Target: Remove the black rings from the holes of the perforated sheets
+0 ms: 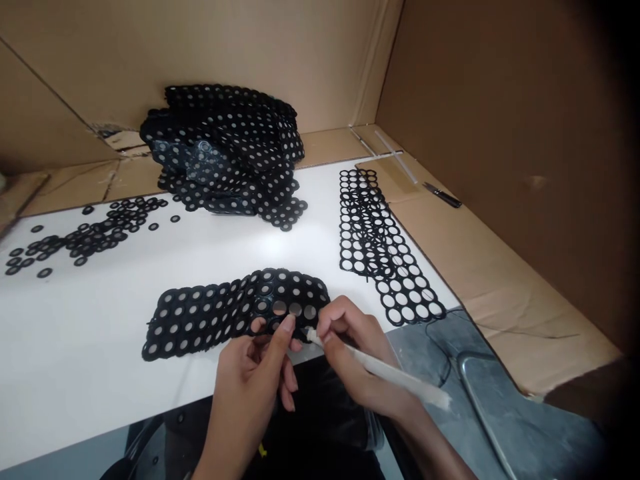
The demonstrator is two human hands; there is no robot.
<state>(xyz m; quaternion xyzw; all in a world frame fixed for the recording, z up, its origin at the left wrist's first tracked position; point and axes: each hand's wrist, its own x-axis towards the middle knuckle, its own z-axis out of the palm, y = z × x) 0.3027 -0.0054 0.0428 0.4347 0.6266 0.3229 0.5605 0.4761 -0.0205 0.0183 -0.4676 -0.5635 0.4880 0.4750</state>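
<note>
A black rubbery sheet of joined rings with pale centres (187,313) is laid across the near part of a white tabletop (125,393), its right portion bowed upward. The near edge of that portion is pinched in the fingers of the left hand (255,363), with the thumb on top and some fingertips curled beneath. A slim white stick-like tool (390,369) is gripped in the fingers of the right hand (357,347), its tip brought to the sheet's near right corner; whether the tip touches cannot be told. Much of that corner is covered by the two hands, while three wider pale openings are seen in a row just beyond the left thumb. Behind, a large crumpled heap of similar black sheets (225,133) is piled close to the brown cardboard wall (280,40). To the left, small loose black rings (83,241) are scattered. To the right, overlapping black open lattices (367,227) are spread up to the tabletop's edge. Beyond them, a dark knife-like tool (443,195) and thin pale strips (397,157) are rested on cardboard. Below, a bent metal tube (485,407) is seen over the grey floor (425,347).
</note>
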